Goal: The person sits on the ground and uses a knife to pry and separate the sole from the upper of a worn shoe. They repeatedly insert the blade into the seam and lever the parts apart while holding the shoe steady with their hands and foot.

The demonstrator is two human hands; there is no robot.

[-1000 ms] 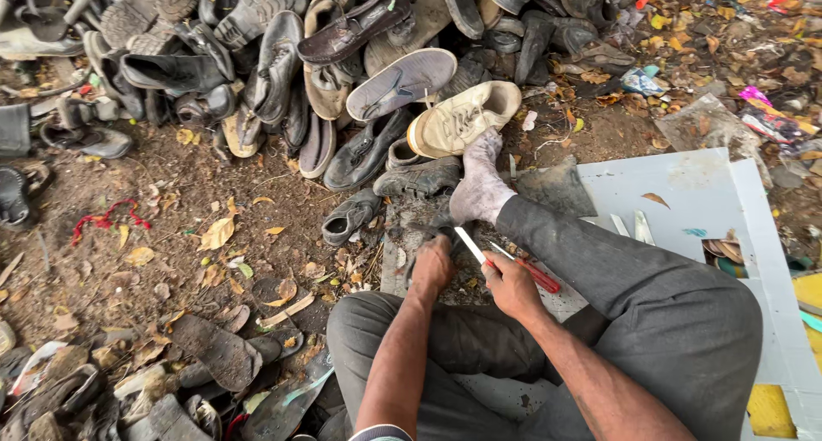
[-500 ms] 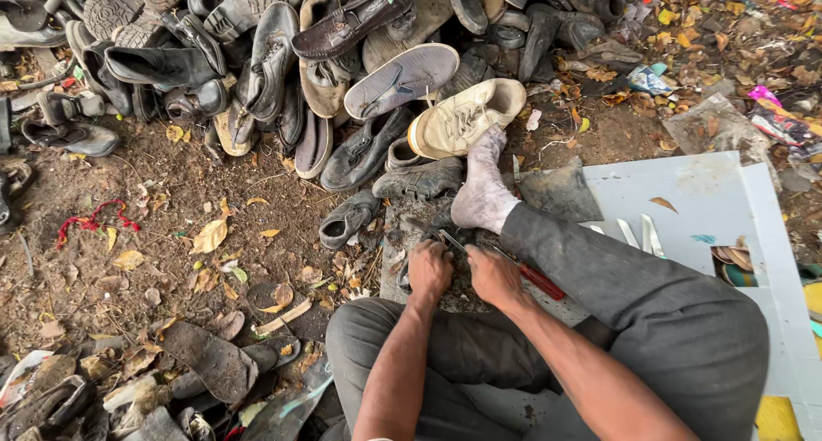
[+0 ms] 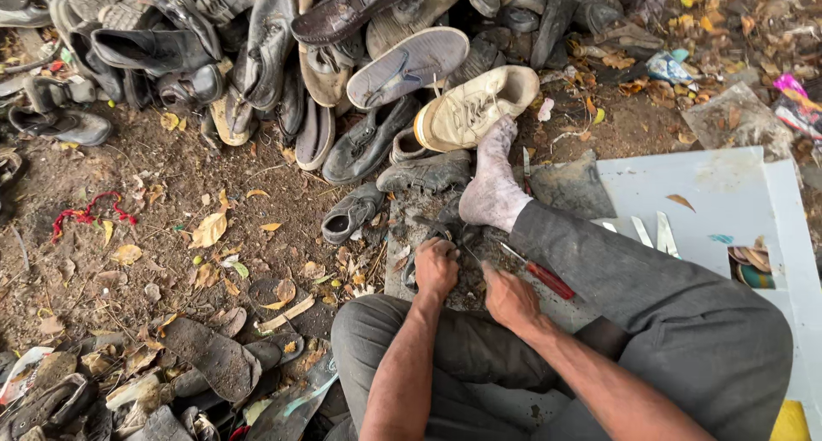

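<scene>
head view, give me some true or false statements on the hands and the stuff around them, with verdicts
1. Both hands, left hand and right hand, press on dark shoe scrap on the ground. True.
2. A red-handled tool lies by the right hand. True.
3. The cream sneaker is on the person's foot. False: the foot is bare, with only its toes touching the sneaker.
4. The white board lies left of the person. False: it lies to the right.
5. The shoe pile lies ahead. True.

Two hands, one bare foot [image 3: 492,184], one cream sneaker [image 3: 475,107], one red-handled tool [image 3: 541,274], two metal blades [image 3: 655,232]
</scene>
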